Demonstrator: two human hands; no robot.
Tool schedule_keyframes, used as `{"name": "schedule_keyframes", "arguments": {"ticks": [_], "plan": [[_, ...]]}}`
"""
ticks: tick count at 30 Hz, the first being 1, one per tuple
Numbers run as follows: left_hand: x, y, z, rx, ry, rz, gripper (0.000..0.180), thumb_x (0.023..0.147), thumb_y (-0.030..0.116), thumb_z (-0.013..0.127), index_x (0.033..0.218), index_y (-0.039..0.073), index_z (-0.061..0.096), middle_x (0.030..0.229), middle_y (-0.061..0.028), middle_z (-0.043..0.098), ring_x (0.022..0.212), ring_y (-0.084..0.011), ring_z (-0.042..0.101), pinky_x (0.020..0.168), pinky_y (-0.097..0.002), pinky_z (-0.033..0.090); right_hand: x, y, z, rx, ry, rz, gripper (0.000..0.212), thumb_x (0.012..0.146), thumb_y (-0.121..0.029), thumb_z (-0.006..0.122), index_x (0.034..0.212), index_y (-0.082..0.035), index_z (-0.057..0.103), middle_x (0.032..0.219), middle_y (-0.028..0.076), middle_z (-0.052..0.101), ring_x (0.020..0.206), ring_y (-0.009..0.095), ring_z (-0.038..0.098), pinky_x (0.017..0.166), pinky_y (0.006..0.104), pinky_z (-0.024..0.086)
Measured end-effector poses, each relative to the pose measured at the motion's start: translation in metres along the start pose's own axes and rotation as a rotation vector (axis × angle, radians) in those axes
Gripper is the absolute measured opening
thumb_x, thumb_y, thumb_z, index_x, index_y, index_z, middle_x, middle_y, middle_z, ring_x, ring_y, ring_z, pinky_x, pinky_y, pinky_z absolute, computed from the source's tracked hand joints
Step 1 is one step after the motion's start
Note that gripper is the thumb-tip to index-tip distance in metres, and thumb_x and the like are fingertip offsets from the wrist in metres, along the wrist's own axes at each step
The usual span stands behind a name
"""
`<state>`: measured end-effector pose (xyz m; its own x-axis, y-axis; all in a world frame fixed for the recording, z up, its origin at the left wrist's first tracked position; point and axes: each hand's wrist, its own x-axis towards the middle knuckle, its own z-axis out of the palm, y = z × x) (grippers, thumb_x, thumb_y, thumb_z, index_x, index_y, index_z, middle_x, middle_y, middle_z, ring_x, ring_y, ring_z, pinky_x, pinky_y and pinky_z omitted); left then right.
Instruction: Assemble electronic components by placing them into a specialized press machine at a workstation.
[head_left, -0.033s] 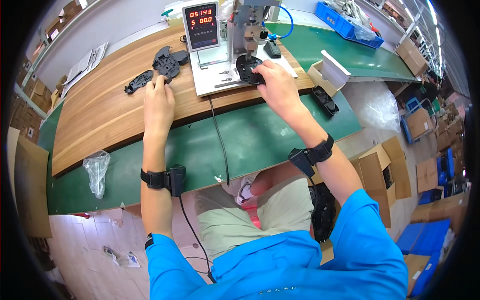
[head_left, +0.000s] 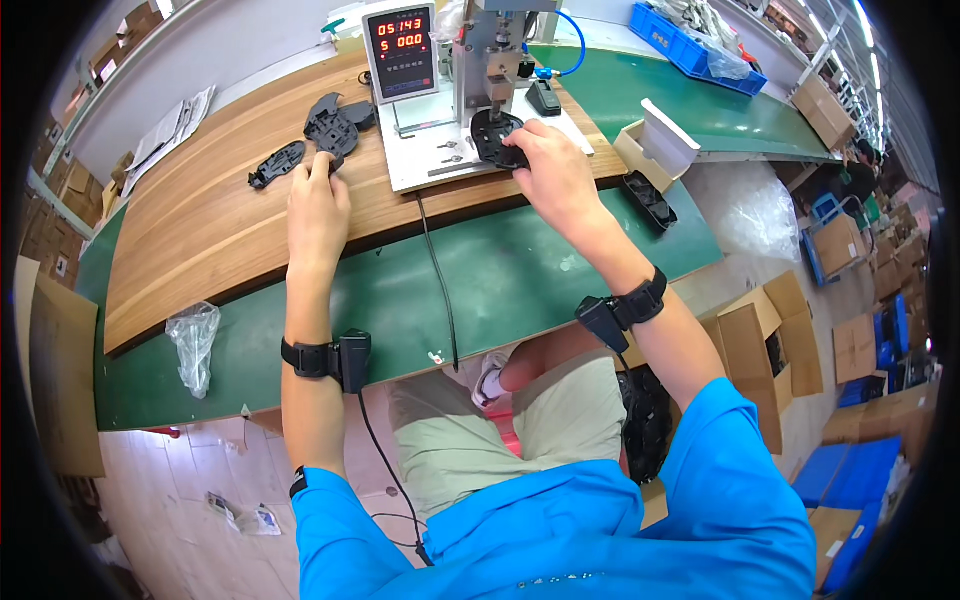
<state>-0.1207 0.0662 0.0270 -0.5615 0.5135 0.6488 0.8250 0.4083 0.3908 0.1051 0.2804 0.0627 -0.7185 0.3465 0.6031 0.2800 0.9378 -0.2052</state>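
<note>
My right hand (head_left: 560,175) pinches the near right edge of a black plastic shell (head_left: 492,142), which lies on the white base of a press (head_left: 497,65), right below its metal tip. On the wooden board, my left hand (head_left: 318,210) has its fingers drawn together at the near side of several black plastic parts (head_left: 332,122). A dark bit shows at its fingertips, too small to name. Just left of those fingers lies an elongated black molded part (head_left: 277,163). Both wrists wear black straps with small boxes.
A display box with red digits (head_left: 403,50) stands left of the press. To the right are a small open carton (head_left: 640,155), a black molded part (head_left: 650,200) and, farther back, a blue crate (head_left: 690,50). A cable (head_left: 432,260) hangs over the green table's front. A plastic bag (head_left: 193,345) lies front left.
</note>
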Motion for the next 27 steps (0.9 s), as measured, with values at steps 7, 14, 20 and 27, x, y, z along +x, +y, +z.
{"name": "schedule_keyframes", "arguments": {"ticks": [7,14,20,27], "plan": [[0.004,-0.01,-0.001,-0.033,-0.013,-0.012,0.029,0.092,-0.007,0.057,0.12,0.001,0.06,0.107,-0.0241,0.069,0.11,-0.0417,0.064,0.09,-0.0501,0.051,0.004,-0.003,0.0,0.032,0.004,-0.026,0.027,0.074,0.006,0.069,0.1,-0.002,0.071,0.103,0.012,0.067,0.101,0.034,0.066,0.09,0.045,0.055],[-0.002,0.067,0.002,-0.235,-0.045,0.614,0.041,0.091,-0.006,0.062,0.13,0.004,0.065,0.125,-0.0196,0.07,0.121,-0.0362,0.066,0.098,-0.045,0.057,0.011,0.03,-0.042,0.179,0.069,-0.086,0.02,0.079,-0.002,0.07,0.099,-0.002,0.067,0.096,0.014,0.065,0.089,0.035,0.065,0.08,0.043,0.052],[-0.014,0.137,0.02,-0.1,-0.078,0.816,0.047,0.085,-0.002,0.066,0.131,0.006,0.067,0.132,-0.0155,0.068,0.129,-0.0329,0.062,0.105,-0.0434,0.054,-0.111,0.004,-0.117,0.311,0.21,0.004,0.015,0.078,0.0,0.073,0.086,-0.002,0.06,0.076,0.008,0.053,0.059,0.022,0.056,0.054,0.032,0.044],[0.003,0.145,0.075,0.128,-0.152,0.694,0.05,0.088,-0.001,0.056,0.137,0.009,0.059,0.142,-0.0154,0.062,0.137,-0.0362,0.054,0.12,-0.0511,0.038,-0.281,0.043,-0.136,0.232,-0.047,0.167,0.018,0.076,-0.001,0.075,0.087,-0.002,0.062,0.076,0.01,0.052,0.059,0.025,0.055,0.054,0.0345,0.044]]}}
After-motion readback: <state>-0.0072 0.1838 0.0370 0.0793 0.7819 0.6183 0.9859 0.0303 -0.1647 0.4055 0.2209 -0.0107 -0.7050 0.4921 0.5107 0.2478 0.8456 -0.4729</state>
